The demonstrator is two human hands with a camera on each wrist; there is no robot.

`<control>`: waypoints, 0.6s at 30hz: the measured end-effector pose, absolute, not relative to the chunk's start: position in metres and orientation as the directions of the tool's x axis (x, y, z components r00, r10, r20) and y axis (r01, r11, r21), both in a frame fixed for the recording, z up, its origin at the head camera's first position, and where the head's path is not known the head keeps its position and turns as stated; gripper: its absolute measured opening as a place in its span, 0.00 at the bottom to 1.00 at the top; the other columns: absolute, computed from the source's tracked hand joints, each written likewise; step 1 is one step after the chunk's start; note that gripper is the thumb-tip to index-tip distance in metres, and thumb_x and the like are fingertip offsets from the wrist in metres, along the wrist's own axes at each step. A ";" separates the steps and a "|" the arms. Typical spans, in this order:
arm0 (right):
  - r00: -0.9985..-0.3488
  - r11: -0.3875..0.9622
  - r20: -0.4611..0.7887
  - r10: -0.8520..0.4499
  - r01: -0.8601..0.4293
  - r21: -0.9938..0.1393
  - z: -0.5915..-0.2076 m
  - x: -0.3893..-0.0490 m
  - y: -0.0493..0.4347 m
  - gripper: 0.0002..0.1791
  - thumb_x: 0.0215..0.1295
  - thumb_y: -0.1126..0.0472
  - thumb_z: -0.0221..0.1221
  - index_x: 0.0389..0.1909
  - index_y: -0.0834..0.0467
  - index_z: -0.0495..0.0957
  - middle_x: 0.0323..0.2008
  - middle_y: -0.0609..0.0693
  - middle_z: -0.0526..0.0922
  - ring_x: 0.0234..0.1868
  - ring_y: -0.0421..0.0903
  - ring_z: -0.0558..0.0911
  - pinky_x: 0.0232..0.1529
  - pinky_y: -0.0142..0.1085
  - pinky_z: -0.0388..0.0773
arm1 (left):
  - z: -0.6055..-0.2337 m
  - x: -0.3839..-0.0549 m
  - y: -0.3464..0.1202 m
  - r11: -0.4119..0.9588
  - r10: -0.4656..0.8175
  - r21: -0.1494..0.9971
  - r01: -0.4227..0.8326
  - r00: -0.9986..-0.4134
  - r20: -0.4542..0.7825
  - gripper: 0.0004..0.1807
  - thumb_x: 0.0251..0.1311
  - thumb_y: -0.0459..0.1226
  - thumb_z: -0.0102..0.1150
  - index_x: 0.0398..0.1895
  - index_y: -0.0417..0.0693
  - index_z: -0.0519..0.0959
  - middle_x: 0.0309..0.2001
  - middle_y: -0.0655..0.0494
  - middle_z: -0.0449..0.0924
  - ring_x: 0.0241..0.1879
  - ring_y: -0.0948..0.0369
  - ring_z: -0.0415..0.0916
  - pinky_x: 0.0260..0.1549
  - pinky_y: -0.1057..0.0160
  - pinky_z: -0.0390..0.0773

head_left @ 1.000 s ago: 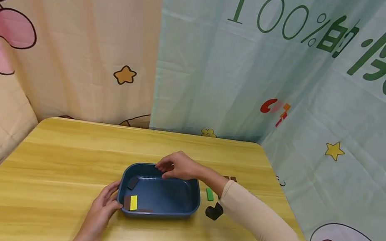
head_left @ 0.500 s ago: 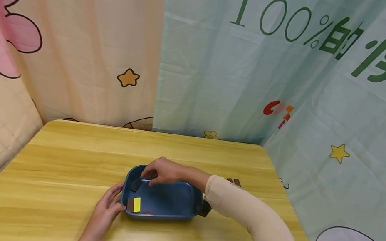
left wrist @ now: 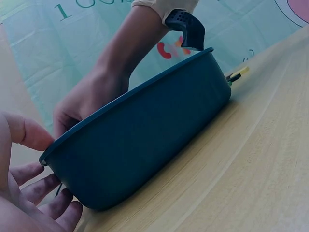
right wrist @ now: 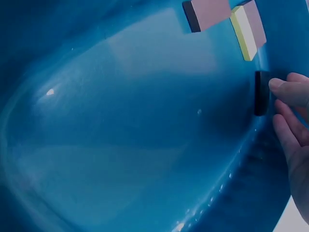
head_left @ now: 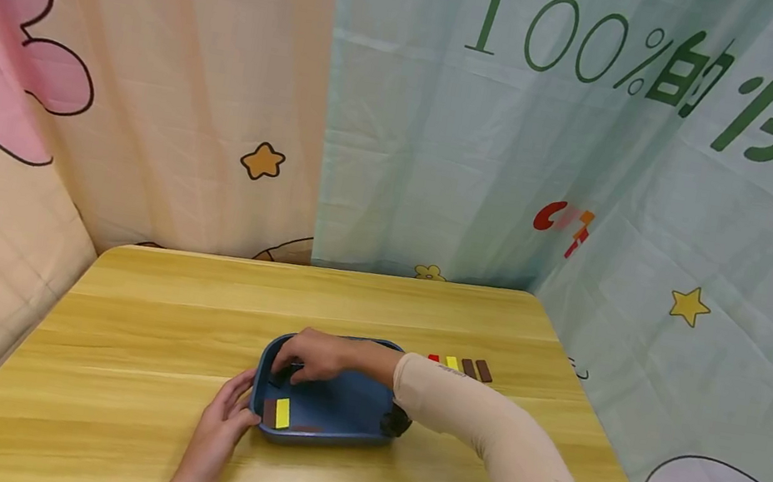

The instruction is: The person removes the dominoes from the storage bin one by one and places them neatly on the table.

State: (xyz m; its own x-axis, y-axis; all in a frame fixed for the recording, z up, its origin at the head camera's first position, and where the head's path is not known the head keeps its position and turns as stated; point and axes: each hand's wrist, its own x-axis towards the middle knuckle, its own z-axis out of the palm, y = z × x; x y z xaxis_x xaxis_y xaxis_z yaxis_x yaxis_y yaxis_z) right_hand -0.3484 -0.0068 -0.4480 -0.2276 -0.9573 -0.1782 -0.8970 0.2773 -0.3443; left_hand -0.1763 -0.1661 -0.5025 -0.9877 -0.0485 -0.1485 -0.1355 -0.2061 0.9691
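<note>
A blue rectangular tub [head_left: 340, 439] stands on the table. My left hand [head_left: 219, 421] holds its near left corner, the thumb on the rim and the fingers against the outer wall. My right hand [head_left: 317, 355] reaches down inside the left end. There, in the right wrist view, its thumb and fingertips are right at a dark flat block [right wrist: 261, 93] by the tub wall, partly bent beside it. A yellow block [head_left: 283, 413] lies against a brown block [head_left: 269, 412] in the near left corner. Another brown block [right wrist: 210, 14] lies close by.
Red, yellow [head_left: 452, 363] and brown blocks [head_left: 483, 371] lie in a row on the table, right of the tub. A black wrist device [left wrist: 187, 29] hangs under the right wrist, over the tub's right end. Patterned curtains [head_left: 437, 114] stand behind the wooden table [head_left: 153, 322].
My right hand has moved left and down, from above the tub's far rim into its left end at the dark block. My left hand keeps its hold on the corner.
</note>
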 end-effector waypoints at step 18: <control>-0.089 0.122 -0.248 -0.965 -0.985 -0.122 -0.462 -0.350 -0.022 0.13 0.70 0.66 0.65 0.53 0.54 0.88 0.49 0.41 0.86 0.54 0.33 0.79 0.55 0.23 0.70 | -0.504 -0.175 -0.165 -0.211 -0.066 0.969 -0.127 -0.987 -0.144 0.38 0.64 0.22 0.48 0.79 0.40 0.57 0.78 0.43 0.56 0.71 0.48 0.60 0.52 0.73 0.71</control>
